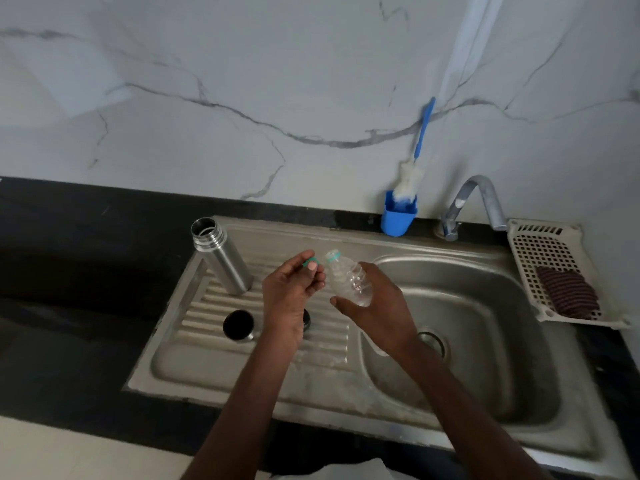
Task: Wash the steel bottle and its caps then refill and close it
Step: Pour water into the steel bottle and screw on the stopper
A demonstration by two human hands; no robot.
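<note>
The open steel bottle (221, 258) stands upright on the ribbed drainboard (242, 362) at the back left. A steel cap (238, 325) lies mouth-up on the drainboard in front of it. A second dark cap (306, 320) shows partly behind my left wrist. My left hand (291, 289) pinches a small green cap (310, 262) between thumb and fingers. My right hand (374, 306) grips a clear plastic bottle (348, 278), tilted with its open neck toward the left hand.
The sink basin (485, 341) with its drain (433, 341) lies at right under a steel tap (474, 202). A blue holder (398, 216) with a bottle brush (414, 168) leans on the marble wall. A white basket (550, 251) holds a dark scrubber (568, 292).
</note>
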